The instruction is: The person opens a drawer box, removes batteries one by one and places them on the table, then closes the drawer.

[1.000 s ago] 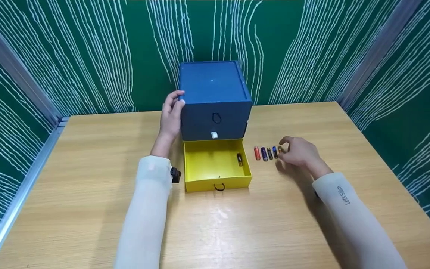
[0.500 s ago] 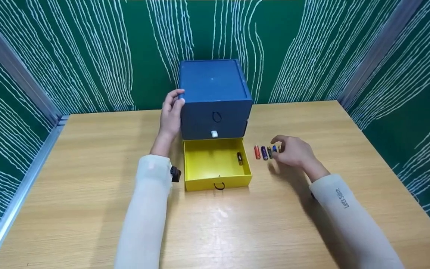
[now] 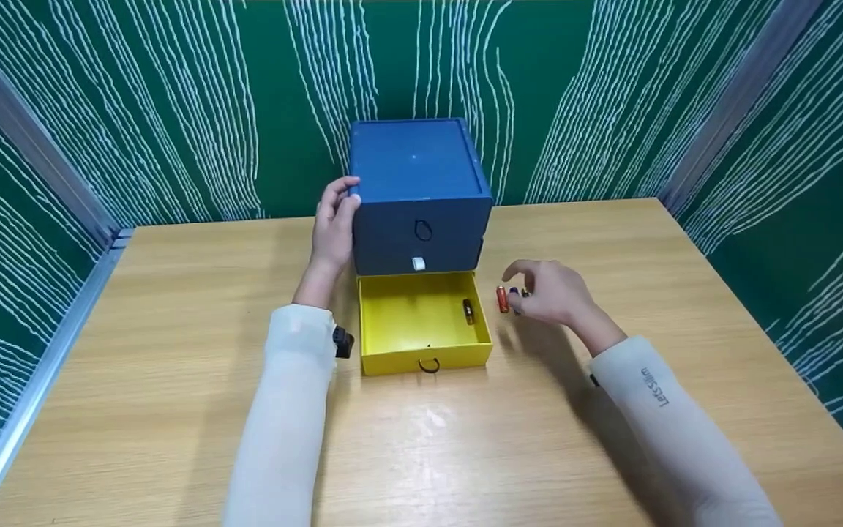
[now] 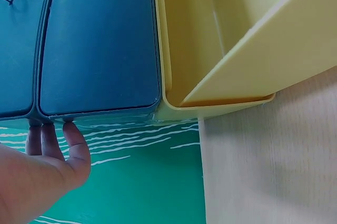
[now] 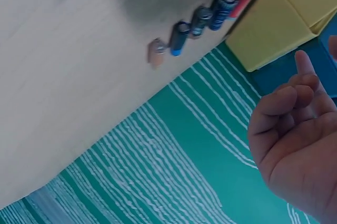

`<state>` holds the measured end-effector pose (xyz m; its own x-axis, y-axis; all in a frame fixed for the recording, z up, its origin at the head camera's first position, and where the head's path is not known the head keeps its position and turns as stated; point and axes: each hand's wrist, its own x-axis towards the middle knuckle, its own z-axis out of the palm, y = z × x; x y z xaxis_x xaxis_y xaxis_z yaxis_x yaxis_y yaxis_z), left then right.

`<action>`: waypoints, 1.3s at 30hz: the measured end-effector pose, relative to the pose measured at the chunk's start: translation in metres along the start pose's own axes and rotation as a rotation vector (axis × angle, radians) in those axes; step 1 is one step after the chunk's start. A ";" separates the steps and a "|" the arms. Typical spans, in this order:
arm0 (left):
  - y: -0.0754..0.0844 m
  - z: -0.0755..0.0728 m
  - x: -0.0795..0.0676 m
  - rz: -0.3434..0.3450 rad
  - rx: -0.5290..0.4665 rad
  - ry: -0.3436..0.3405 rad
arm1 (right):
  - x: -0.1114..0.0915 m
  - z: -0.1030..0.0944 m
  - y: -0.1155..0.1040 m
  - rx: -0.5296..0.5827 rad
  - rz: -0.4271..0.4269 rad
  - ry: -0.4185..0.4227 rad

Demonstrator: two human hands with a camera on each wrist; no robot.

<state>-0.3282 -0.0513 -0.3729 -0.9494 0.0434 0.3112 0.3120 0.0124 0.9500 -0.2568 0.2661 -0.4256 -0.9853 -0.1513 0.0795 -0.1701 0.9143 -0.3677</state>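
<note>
A blue drawer cabinet [image 3: 421, 165] stands at the back of the table with its yellow bottom drawer [image 3: 425, 359] pulled out. My left hand [image 3: 333, 233] touches the cabinet's left side with its fingertips, also plain in the left wrist view. In the drawer, near its right wall, lies a dark battery [image 3: 468, 312]. Several batteries lie in a row to the drawer's right, with a red battery [image 3: 503, 299] closest to it. Over this row is my right hand [image 3: 553, 293], fingers loosely bent and holding nothing. From the head it hides most of the row; the right wrist view shows an orange-pink battery [image 5: 157, 53] at the far end.
A green wall [image 3: 575, 44] with white wavy lines rises behind the table [image 3: 407, 454] and along both sides. The middle drawer has a white pull tab [image 3: 418, 263], and a dark loop [image 3: 422, 230] hangs on the drawer above.
My right hand has moved left along the battery row, from its right end toward the red battery. My left hand stays at the cabinet's side.
</note>
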 end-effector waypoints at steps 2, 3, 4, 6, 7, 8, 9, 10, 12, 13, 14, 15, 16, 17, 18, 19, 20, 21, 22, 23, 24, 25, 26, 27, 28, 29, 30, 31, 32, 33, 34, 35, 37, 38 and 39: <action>0.000 0.000 0.000 0.000 -0.003 -0.002 | 0.002 0.000 -0.006 0.005 -0.014 -0.002; 0.000 0.000 0.000 -0.001 -0.003 -0.003 | 0.003 0.000 -0.009 0.011 -0.022 -0.005; 0.000 0.000 0.001 0.000 -0.005 -0.005 | 0.004 -0.001 -0.012 0.018 -0.028 -0.011; 0.000 0.000 0.001 -0.003 -0.004 -0.005 | 0.006 -0.001 -0.017 0.023 -0.039 -0.022; 0.001 0.000 0.001 -0.007 -0.002 -0.005 | 0.007 0.000 -0.020 0.026 -0.039 -0.028; 0.001 0.000 0.001 -0.009 0.001 -0.004 | 0.008 0.000 -0.023 0.026 -0.045 -0.034; 0.001 0.000 0.001 -0.011 0.003 -0.004 | 0.009 0.000 -0.025 0.026 -0.050 -0.040; 0.001 0.000 0.002 -0.014 0.004 -0.005 | 0.009 0.001 -0.027 0.023 -0.052 -0.045; 0.002 0.000 0.002 -0.018 0.005 -0.006 | 0.011 0.002 -0.031 0.017 -0.054 -0.060; 0.002 0.000 0.002 -0.017 0.004 -0.007 | 0.011 0.003 -0.033 0.014 -0.056 -0.068; 0.002 0.000 0.002 -0.016 0.003 -0.008 | 0.012 0.004 -0.034 0.010 -0.058 -0.078; 0.002 0.000 0.002 -0.012 -0.001 -0.009 | 0.013 0.006 -0.036 0.008 -0.061 -0.090; 0.002 0.001 0.003 -0.011 -0.003 -0.010 | 0.013 0.007 -0.037 0.000 -0.065 -0.101; 0.003 0.001 0.003 -0.009 -0.005 -0.011 | 0.014 0.009 -0.038 -0.010 -0.074 -0.110; 0.003 0.001 0.003 -0.010 -0.002 -0.013 | 0.014 0.010 -0.039 -0.019 -0.080 -0.121; 0.003 0.001 0.003 -0.011 0.002 -0.013 | 0.014 0.012 -0.039 -0.027 -0.090 -0.133; 0.003 0.001 0.003 -0.013 0.003 -0.014 | 0.015 0.014 -0.040 -0.036 -0.099 -0.143; 0.003 0.001 0.003 -0.017 0.005 -0.013 | 0.015 0.016 -0.041 -0.044 -0.109 -0.154; 0.003 0.001 0.002 -0.021 0.009 -0.013 | 0.016 0.018 -0.042 -0.060 -0.114 -0.161; 0.003 0.001 0.002 -0.023 0.011 -0.013 | 0.016 0.020 -0.043 -0.074 -0.118 -0.169; 0.003 0.001 0.002 -0.023 0.010 -0.013 | 0.016 0.022 -0.044 -0.084 -0.115 -0.180; 0.003 0.000 0.001 -0.022 0.008 -0.013 | 0.017 0.024 -0.045 -0.098 -0.111 -0.190; 0.002 0.000 0.001 -0.022 0.004 -0.013 | 0.018 0.026 -0.046 -0.113 -0.098 -0.196; 0.002 -0.001 0.001 -0.020 0.001 -0.013 | 0.018 0.028 -0.047 -0.125 -0.087 -0.202; 0.002 -0.001 0.000 -0.017 0.000 -0.014 | 0.019 0.030 -0.047 -0.138 -0.075 -0.202; 0.003 -0.002 0.000 -0.014 -0.004 -0.014 | 0.021 0.032 -0.048 -0.149 -0.068 -0.201; 0.003 -0.002 -0.001 -0.012 -0.007 -0.014 | 0.022 0.035 -0.049 -0.157 -0.063 -0.201; 0.003 -0.003 -0.001 -0.011 -0.010 -0.013 | 0.023 0.037 -0.049 -0.165 -0.063 -0.198; 0.003 -0.003 -0.001 -0.011 -0.012 -0.012 | 0.024 0.038 -0.050 -0.168 -0.062 -0.195; 0.003 -0.003 -0.001 -0.011 -0.015 -0.012 | 0.026 0.040 -0.050 -0.177 -0.067 -0.193; 0.003 -0.003 -0.002 -0.013 -0.014 -0.012 | 0.027 0.041 -0.050 -0.185 -0.069 -0.191; 0.003 -0.003 -0.002 -0.016 -0.015 -0.012 | 0.027 0.042 -0.051 -0.192 -0.068 -0.193; 0.002 -0.002 -0.001 -0.020 -0.010 -0.011 | 0.028 0.044 -0.052 -0.213 -0.068 -0.189; 0.003 -0.002 -0.001 -0.022 -0.010 -0.013 | 0.028 0.044 -0.053 -0.223 -0.064 -0.183; 0.006 -0.001 -0.003 -0.025 -0.010 -0.015 | 0.029 0.044 -0.053 -0.239 -0.062 -0.177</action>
<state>-0.3235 -0.0528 -0.3679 -0.9561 0.0579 0.2872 0.2879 0.0036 0.9577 -0.2769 0.1964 -0.4446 -0.9643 -0.2538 -0.0757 -0.2420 0.9605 -0.1375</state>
